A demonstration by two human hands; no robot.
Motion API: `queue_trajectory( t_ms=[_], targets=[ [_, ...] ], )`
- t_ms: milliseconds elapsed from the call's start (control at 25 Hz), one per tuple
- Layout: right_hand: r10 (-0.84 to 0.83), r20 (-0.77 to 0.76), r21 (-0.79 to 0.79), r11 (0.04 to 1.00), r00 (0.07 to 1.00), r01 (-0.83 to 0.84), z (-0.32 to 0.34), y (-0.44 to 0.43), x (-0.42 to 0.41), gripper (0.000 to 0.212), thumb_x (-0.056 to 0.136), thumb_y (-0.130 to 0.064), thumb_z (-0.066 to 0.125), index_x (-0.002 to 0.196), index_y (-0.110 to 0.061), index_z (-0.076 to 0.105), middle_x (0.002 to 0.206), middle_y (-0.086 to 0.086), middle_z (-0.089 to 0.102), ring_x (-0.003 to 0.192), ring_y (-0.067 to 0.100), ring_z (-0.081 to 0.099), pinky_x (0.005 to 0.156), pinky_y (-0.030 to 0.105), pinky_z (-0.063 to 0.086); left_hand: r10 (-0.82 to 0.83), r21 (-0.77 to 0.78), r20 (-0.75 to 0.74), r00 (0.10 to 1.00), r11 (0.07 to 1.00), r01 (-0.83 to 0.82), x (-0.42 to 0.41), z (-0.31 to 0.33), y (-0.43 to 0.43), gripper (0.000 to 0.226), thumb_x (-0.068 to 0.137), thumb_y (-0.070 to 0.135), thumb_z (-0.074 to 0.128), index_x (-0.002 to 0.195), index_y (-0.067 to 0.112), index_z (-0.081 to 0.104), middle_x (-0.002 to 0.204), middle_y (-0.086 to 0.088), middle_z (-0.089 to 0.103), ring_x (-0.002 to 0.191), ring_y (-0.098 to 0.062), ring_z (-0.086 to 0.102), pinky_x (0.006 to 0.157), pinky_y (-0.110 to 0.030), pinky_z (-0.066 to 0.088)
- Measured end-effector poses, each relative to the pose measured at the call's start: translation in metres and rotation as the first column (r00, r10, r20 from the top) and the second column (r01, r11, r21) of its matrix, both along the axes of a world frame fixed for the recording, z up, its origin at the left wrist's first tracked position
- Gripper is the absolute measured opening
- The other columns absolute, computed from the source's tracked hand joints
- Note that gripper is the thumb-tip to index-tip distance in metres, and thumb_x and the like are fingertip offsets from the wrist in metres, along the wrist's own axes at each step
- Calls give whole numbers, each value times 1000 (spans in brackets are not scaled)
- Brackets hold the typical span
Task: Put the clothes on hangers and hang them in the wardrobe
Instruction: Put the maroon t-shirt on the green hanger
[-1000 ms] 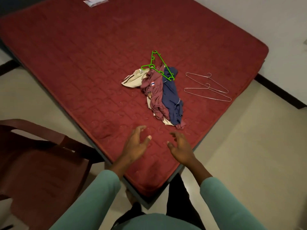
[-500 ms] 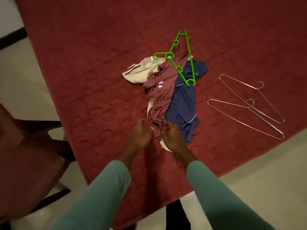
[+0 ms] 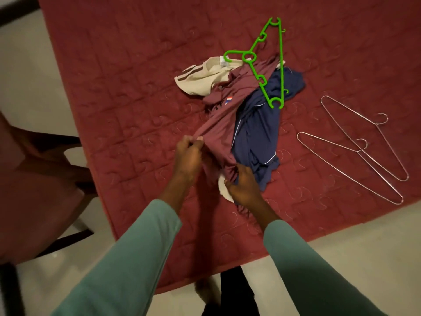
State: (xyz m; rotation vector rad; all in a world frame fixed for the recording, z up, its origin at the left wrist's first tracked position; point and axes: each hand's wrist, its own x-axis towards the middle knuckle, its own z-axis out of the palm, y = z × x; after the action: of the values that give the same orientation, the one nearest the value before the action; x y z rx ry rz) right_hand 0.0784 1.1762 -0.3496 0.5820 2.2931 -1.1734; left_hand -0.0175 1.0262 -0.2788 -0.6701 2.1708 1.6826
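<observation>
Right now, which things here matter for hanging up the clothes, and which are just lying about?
For the job: maroon shirt, gripped by left hand and right hand; navy garment; cream garment; green hanger; two wire hangers.
Just there: red mattress; chair.

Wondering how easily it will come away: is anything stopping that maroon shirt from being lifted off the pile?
Left hand and right hand grip the maroon shirt, nothing between. But the green hanger lies across its far end and would likely get dragged. The wardrobe is out of view.
</observation>
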Motion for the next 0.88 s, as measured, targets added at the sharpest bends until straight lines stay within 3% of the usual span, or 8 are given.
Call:
queue_trajectory(
  t_ms=[80,200,280,400,560,680,800,880],
  targets=[
    [-50,-93,-28,998,994,47,32,-14,-1,80,72,-50,70,146,-31,45,136,5,55,127,25,55,107,45,46,4,116,-72,997,993,5,10,40,-23,24,95,28,63,77,21,49,75,-6,50,72,-18,47,64,-32,42],
    [-63,-317,-159,987,946,12,100,-48,1,71,71,-32,72,139,-32,51,135,-1,55,124,16,54,108,37,45,16,225,-169,986,974,23,32,109,-56,20,99,28,61,81,22,53,70,4,50,65,-9,44,59,-30,39],
    [-109,-415,-247,969,903,4,152,-71,3,41,74,-14,59,112,-27,69,104,-6,68,97,8,63,91,39,53,54,306,-215,975,952,15,45,159,-73,22,106,19,56,85,20,53,71,5,57,61,-6,51,57,-26,44],
    [-231,-424,-392,919,875,53,235,-96,9,21,93,5,56,92,-11,70,69,-14,62,63,-5,51,63,23,45,142,400,-250,958,916,-31,54,239,-105,21,110,18,46,90,19,49,61,12,59,50,0,53,48,-20,45],
    [-312,-460,-579,815,831,-15,333,-122,6,17,101,0,56,97,-12,67,81,-3,67,74,4,57,66,18,47,272,638,-236,933,768,-62,49,320,-150,16,110,17,46,95,19,50,59,11,60,47,-1,55,47,-19,48],
    [-367,-454,-648,762,812,-18,374,-145,5,22,100,-2,54,111,-19,64,99,-3,71,90,12,62,78,27,52,231,735,-284,930,676,56,57,355,-174,22,91,7,67,107,12,55,81,1,68,70,-9,66,66,-24,57],
    [-420,-423,-736,676,802,-34,403,-165,13,34,97,4,48,111,-21,65,105,2,73,93,14,66,85,30,54,-23,551,-367,930,800,237,83,366,-196,68,74,8,79,135,21,51,125,1,65,110,-14,66,94,-31,57],
    [-471,-345,-798,602,812,10,413,-173,20,40,96,11,42,112,-18,64,98,-1,75,85,10,70,76,24,57,-76,491,-274,959,846,207,97,371,-207,93,74,3,84,152,24,38,143,-2,55,126,-20,60,104,-39,54]
  ],
)
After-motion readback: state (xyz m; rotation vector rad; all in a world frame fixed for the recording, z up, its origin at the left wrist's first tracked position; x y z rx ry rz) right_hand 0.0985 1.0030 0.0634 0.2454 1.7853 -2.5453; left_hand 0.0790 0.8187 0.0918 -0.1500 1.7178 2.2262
